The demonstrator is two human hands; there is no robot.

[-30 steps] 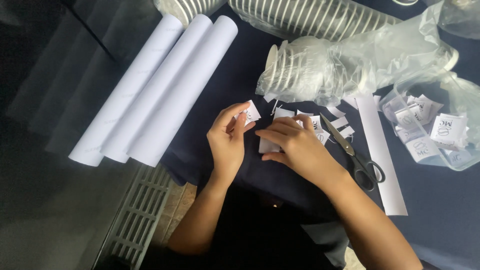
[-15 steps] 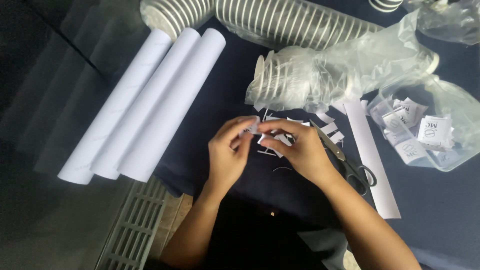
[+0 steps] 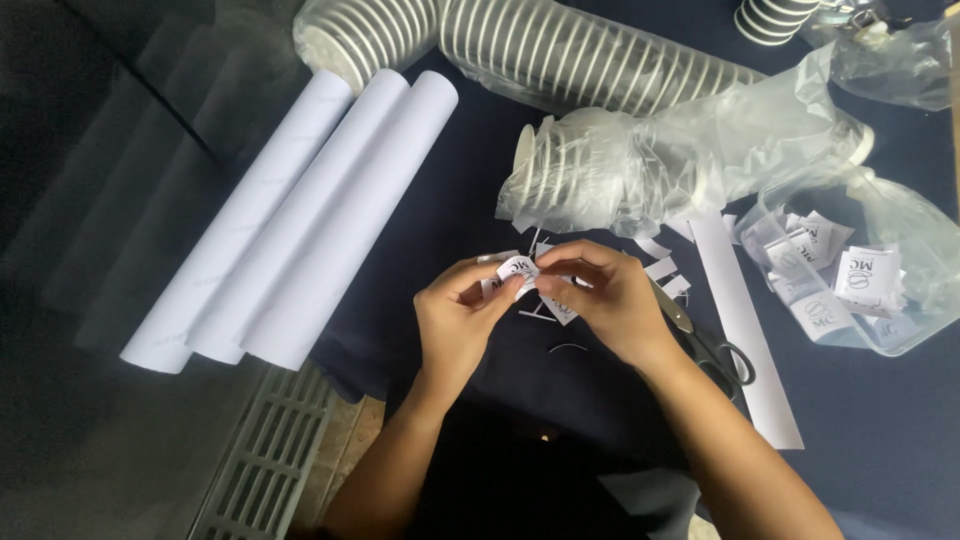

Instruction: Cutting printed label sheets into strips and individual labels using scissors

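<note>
Between our two hands, just above the dark blue cloth-covered counter [image 3: 480,180], we've got a small white printed paper label [image 3: 518,270] pinched. Our left hand [image 3: 458,322] has its grip pressed together on the label's left edge, thumb and forefinger doing the work, and our right hand [image 3: 605,300] pinches the other side the same way, with a second little label scrap sticking out under its fingers. More cut white paper bits [image 3: 664,270] lie on the cloth right behind the hands. Black-handled scissors [image 3: 712,346] sit just to the right, beside a long white paper strip [image 3: 742,322]. Further right there's a clear plastic bag of cut labels [image 3: 850,290]. Behind that lie sleeves of white paper cups in clear plastic [image 3: 600,180], and off to the left three rolls of white paper [image 3: 300,220] rest side by side.
</note>
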